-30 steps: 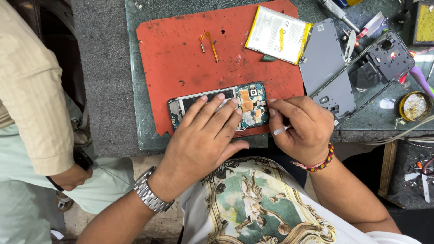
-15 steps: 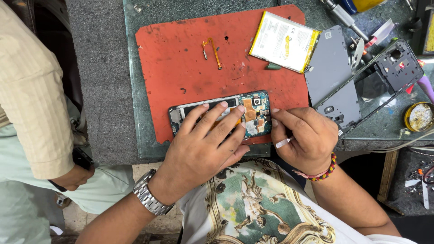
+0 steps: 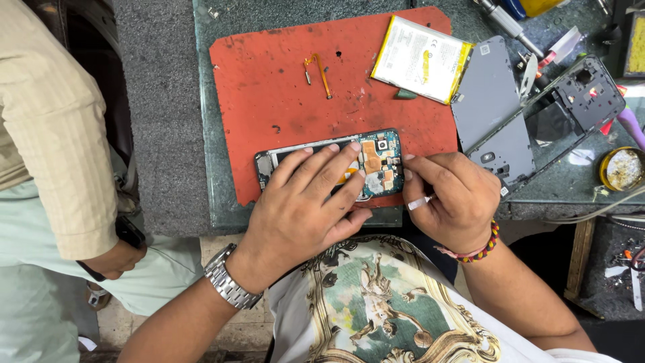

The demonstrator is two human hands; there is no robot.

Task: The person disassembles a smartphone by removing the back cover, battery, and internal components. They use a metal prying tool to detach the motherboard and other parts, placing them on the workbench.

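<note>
Red work mat (image 3: 282,81) — scuffed, dark-speckled. Opened phone (image 3: 376,165): teal board, copper-orange patches. At two o'clock, white battery (image 3: 420,59), yellow-edged — grey back cover (image 3: 494,111) beside. Wrist bracelet (image 3: 478,250) red-yellow-black.
</note>
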